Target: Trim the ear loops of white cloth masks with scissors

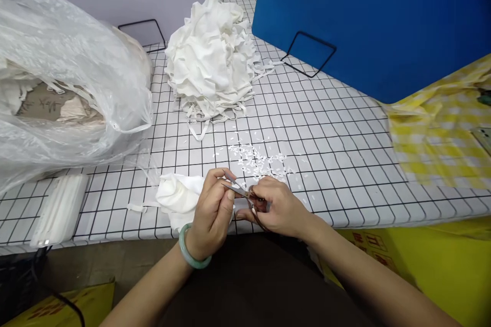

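In my right hand (274, 204) are small scissors (240, 190) with brown handles, my fingers in the loops. The blades are spread and point left, at the fingertips of my left hand (213, 207). That hand is closed in a pinch on a white cloth piece (178, 199) with thin straps, most of which lies on the table to its left. The exact bit between my fingertips is hidden. Small white clippings (255, 161) are scattered just beyond my hands. Further back stands a heaped pile of white cloth pieces (215, 56) with dangling straps.
A large clear plastic bag (76, 61) holding pale cloth fills the left side. A white power strip (60, 209) lies at the front left edge. A blue panel (364, 20) and wire stand (309, 53) are at the back right, beside a yellow checked cloth (433, 138).
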The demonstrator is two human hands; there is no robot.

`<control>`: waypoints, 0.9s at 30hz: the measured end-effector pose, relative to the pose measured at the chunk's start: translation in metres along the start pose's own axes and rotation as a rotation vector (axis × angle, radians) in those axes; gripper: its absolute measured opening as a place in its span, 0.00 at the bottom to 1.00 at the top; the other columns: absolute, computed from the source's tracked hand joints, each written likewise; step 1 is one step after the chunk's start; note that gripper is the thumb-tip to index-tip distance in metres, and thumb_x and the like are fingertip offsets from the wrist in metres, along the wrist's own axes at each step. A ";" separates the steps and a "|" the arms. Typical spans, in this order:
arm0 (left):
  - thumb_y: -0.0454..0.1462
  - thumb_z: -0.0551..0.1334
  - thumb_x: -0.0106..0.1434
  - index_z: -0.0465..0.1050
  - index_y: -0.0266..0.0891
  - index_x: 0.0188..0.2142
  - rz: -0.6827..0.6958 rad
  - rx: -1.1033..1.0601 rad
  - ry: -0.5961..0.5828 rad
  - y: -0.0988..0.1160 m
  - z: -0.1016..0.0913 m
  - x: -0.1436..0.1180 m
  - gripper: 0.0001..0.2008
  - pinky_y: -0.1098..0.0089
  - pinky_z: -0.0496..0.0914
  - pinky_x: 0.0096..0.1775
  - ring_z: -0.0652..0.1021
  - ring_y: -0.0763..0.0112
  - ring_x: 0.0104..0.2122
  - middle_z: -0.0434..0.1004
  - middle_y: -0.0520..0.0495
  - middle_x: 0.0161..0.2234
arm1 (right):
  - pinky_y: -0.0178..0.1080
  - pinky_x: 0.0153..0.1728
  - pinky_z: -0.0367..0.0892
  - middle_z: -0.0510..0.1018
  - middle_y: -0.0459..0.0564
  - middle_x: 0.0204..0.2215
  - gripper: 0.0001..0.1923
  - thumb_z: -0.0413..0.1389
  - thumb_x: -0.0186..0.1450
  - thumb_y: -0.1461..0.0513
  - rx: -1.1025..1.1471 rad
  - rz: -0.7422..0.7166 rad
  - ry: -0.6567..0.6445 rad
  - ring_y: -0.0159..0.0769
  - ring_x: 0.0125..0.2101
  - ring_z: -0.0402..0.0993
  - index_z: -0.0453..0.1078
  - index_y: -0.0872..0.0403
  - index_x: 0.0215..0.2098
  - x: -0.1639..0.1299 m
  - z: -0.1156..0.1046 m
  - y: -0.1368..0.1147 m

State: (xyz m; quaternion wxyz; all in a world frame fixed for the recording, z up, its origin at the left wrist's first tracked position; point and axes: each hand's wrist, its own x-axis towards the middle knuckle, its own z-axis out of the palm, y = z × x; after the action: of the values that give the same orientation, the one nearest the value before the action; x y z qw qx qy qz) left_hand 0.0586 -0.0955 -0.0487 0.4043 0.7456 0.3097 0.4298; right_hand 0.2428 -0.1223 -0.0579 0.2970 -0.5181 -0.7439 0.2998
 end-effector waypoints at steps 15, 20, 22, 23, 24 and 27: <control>0.33 0.51 0.74 0.71 0.38 0.37 -0.060 -0.018 -0.066 -0.010 0.021 0.013 0.12 0.59 0.71 0.49 0.71 0.59 0.50 0.70 0.43 0.36 | 0.36 0.23 0.66 0.71 0.44 0.17 0.26 0.63 0.58 0.39 0.376 0.523 0.116 0.34 0.20 0.68 0.68 0.52 0.23 -0.026 -0.004 0.021; 0.37 0.54 0.73 0.72 0.38 0.37 0.015 -0.131 -0.140 0.007 0.013 0.005 0.11 0.56 0.75 0.52 0.76 0.57 0.52 0.75 0.35 0.47 | 0.44 0.42 0.77 0.82 0.55 0.41 0.32 0.69 0.51 0.41 0.585 0.319 0.162 0.49 0.41 0.80 0.74 0.51 0.45 -0.024 0.012 0.013; 0.39 0.56 0.73 0.72 0.38 0.36 0.047 -0.193 -0.167 0.011 0.002 -0.001 0.11 0.57 0.76 0.52 0.78 0.56 0.53 0.76 0.34 0.49 | 0.42 0.39 0.78 0.82 0.52 0.37 0.25 0.69 0.54 0.44 0.632 0.327 0.130 0.46 0.37 0.81 0.74 0.50 0.42 -0.021 0.022 0.010; 0.40 0.56 0.72 0.73 0.38 0.36 0.036 -0.185 -0.143 0.011 -0.006 -0.004 0.11 0.57 0.76 0.51 0.79 0.57 0.52 0.77 0.35 0.49 | 0.41 0.37 0.78 0.81 0.51 0.35 0.20 0.68 0.57 0.47 0.628 0.340 0.114 0.44 0.35 0.80 0.73 0.49 0.40 -0.020 0.026 0.009; 0.40 0.56 0.72 0.73 0.38 0.36 0.020 -0.141 -0.083 0.009 -0.016 -0.009 0.11 0.59 0.77 0.50 0.80 0.58 0.50 0.78 0.36 0.47 | 0.39 0.36 0.78 0.80 0.49 0.32 0.15 0.66 0.60 0.49 0.608 0.347 0.095 0.42 0.33 0.80 0.73 0.49 0.37 -0.019 0.030 0.008; 0.35 0.57 0.71 0.72 0.37 0.35 -0.038 0.213 0.192 -0.007 -0.060 -0.027 0.08 0.61 0.76 0.44 0.78 0.63 0.42 0.77 0.41 0.39 | 0.37 0.35 0.77 0.79 0.48 0.31 0.08 0.62 0.64 0.55 0.518 0.349 0.042 0.39 0.33 0.79 0.72 0.50 0.34 -0.016 0.037 0.009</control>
State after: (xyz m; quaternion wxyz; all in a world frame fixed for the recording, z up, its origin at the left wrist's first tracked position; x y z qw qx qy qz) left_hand -0.0071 -0.0937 -0.0472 0.2997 0.7337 0.4050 0.4560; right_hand 0.2247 -0.1397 -0.0907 0.3783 -0.5512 -0.5363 0.5152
